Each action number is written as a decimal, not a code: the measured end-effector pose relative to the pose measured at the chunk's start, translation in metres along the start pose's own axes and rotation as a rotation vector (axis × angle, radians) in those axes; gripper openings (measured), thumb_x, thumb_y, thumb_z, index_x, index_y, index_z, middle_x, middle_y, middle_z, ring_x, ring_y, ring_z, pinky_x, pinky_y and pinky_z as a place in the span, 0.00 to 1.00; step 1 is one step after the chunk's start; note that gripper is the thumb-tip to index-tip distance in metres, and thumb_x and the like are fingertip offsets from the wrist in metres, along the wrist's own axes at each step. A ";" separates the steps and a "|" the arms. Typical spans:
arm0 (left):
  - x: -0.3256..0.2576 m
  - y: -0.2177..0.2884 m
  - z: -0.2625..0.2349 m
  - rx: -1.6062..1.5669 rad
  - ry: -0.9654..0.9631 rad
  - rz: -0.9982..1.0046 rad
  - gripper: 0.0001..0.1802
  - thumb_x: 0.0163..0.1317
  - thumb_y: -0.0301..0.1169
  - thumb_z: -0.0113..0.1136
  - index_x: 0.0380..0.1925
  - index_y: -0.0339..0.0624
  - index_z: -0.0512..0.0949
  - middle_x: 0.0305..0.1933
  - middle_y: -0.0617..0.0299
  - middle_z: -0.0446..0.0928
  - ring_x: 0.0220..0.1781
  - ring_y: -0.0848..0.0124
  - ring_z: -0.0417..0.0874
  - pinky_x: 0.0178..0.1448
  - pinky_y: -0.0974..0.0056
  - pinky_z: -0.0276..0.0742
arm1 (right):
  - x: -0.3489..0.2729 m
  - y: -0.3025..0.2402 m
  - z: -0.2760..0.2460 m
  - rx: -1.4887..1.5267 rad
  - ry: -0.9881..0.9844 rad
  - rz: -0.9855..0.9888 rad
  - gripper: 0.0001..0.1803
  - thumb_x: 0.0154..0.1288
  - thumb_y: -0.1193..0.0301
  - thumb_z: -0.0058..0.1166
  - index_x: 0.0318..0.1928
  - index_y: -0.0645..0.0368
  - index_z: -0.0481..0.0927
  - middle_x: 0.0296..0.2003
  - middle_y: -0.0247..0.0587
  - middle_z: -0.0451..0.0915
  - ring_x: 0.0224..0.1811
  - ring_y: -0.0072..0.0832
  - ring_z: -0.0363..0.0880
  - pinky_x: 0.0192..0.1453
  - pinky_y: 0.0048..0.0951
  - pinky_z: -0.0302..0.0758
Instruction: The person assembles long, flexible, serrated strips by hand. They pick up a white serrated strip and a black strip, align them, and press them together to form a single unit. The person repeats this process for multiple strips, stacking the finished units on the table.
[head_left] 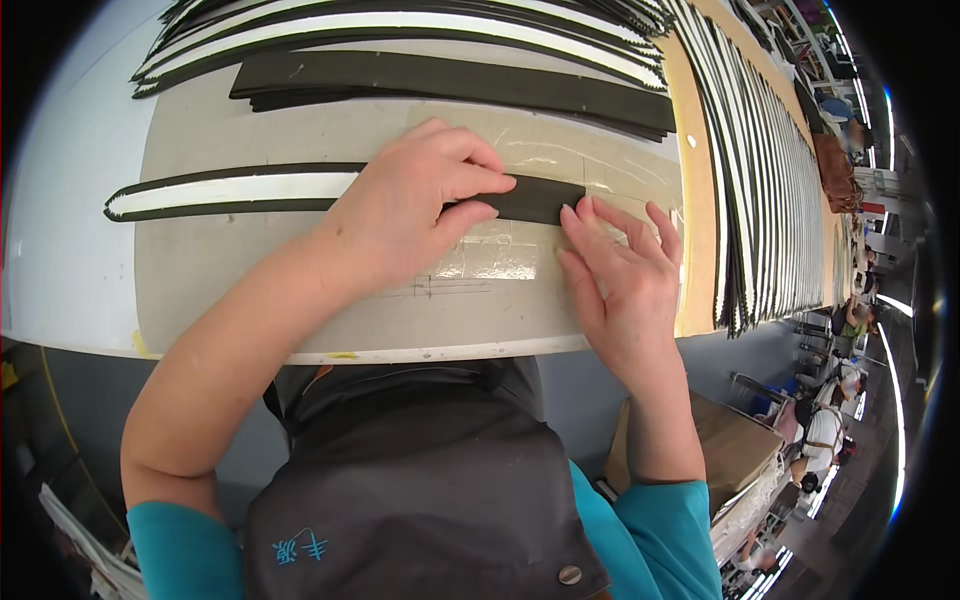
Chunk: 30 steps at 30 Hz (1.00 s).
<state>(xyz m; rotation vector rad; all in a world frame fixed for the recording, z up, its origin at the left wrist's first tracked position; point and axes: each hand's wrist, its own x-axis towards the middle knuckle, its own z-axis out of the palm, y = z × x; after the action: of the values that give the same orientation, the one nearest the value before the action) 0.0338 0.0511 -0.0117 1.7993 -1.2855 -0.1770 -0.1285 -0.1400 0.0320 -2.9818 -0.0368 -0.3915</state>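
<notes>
A long strip lies crosswise on the grey work mat [260, 310]. Its left part is a white band with black edges [240, 190] and a rounded, notched end. To the right, a plain black strip [540, 198] shows; the join is hidden under my left hand. My left hand [405, 195] is closed over the middle, with thumb and forefinger at the black strip's near and far edges. At the right end of the black strip, my right hand [625, 265] grips with its fingertips, while its outer fingers stay raised. Clear film [480, 260] covers the mat beneath.
Beyond the strip lies a stack of plain black strips [450, 85], with white-and-black strips [400, 30] behind it. Many more strips hang in a row [760, 200] on the right-hand board. The table's front edge [400, 357] runs close to my apron [420, 480]. People sit farther right.
</notes>
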 end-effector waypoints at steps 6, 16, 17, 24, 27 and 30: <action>-0.002 0.005 0.001 0.046 -0.041 0.002 0.15 0.59 0.22 0.65 0.48 0.38 0.85 0.53 0.59 0.81 0.55 0.57 0.76 0.57 0.57 0.77 | 0.001 0.007 -0.003 0.001 0.001 -0.021 0.16 0.59 0.70 0.69 0.49 0.54 0.88 0.48 0.40 0.88 0.60 0.36 0.81 0.73 0.54 0.62; 0.000 0.008 -0.002 0.032 -0.068 0.002 0.15 0.61 0.22 0.64 0.49 0.40 0.86 0.53 0.59 0.82 0.54 0.56 0.76 0.57 0.57 0.77 | 0.014 0.000 -0.014 0.093 -0.204 -0.037 0.29 0.59 0.65 0.70 0.61 0.57 0.81 0.66 0.42 0.77 0.71 0.37 0.71 0.77 0.54 0.59; 0.000 0.009 -0.002 0.057 -0.062 0.017 0.15 0.60 0.22 0.64 0.49 0.39 0.86 0.53 0.59 0.82 0.53 0.56 0.76 0.57 0.56 0.77 | 0.011 0.002 -0.008 0.121 -0.206 -0.028 0.31 0.58 0.64 0.70 0.63 0.56 0.80 0.66 0.41 0.77 0.72 0.37 0.70 0.77 0.54 0.59; -0.012 0.011 -0.009 0.441 -0.054 0.131 0.19 0.53 0.23 0.67 0.47 0.41 0.86 0.54 0.64 0.83 0.52 0.60 0.79 0.57 0.58 0.76 | 0.004 0.033 -0.008 0.099 -0.219 -0.089 0.32 0.57 0.60 0.70 0.64 0.46 0.81 0.66 0.27 0.78 0.72 0.36 0.71 0.78 0.54 0.60; -0.018 0.017 -0.012 0.539 -0.050 0.124 0.19 0.52 0.24 0.67 0.47 0.43 0.87 0.55 0.67 0.83 0.53 0.62 0.80 0.57 0.58 0.74 | 0.005 0.037 -0.012 0.110 -0.205 -0.085 0.29 0.56 0.62 0.71 0.61 0.46 0.83 0.63 0.26 0.81 0.71 0.37 0.73 0.77 0.54 0.60; -0.020 0.019 -0.010 0.571 -0.041 0.105 0.19 0.52 0.25 0.69 0.46 0.44 0.87 0.54 0.67 0.83 0.53 0.62 0.80 0.57 0.58 0.74 | 0.007 0.034 -0.011 0.126 -0.163 -0.067 0.26 0.56 0.66 0.72 0.57 0.47 0.86 0.60 0.27 0.83 0.67 0.37 0.76 0.77 0.54 0.61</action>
<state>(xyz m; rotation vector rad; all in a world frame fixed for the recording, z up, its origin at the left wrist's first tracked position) 0.0177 0.0721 0.0010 2.1977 -1.5621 0.2382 -0.1230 -0.1750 0.0402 -2.8856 -0.1719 -0.1457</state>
